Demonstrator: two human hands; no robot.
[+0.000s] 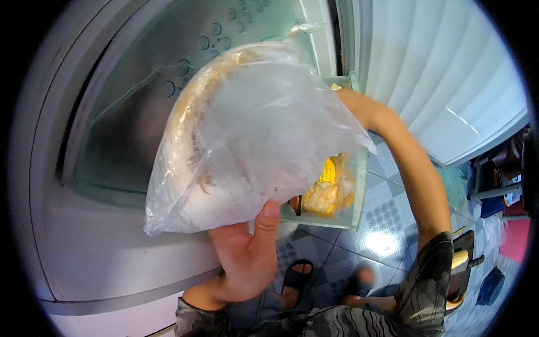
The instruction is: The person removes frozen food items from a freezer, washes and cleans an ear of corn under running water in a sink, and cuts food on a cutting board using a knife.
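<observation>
A large frosty plastic bag [252, 129] with something pale and brownish in it fills the middle of the view. My left hand [250, 247] grips its lower edge, with the thumb in front and the fingers underneath. Behind the bag, a pulled-out clear freezer drawer [357, 196] shows on the right, holding a bag with yellow corn [328, 188]. My right arm reaches round to the drawer's far side; the right hand is hidden behind the bag, apart from a part near the wrist.
A freezer compartment with a translucent front panel [123, 129] is at the left. The open white door [438, 78] stands at the upper right. Tiled floor [382, 224] and my sandalled feet show below. Dark items lie at the far right.
</observation>
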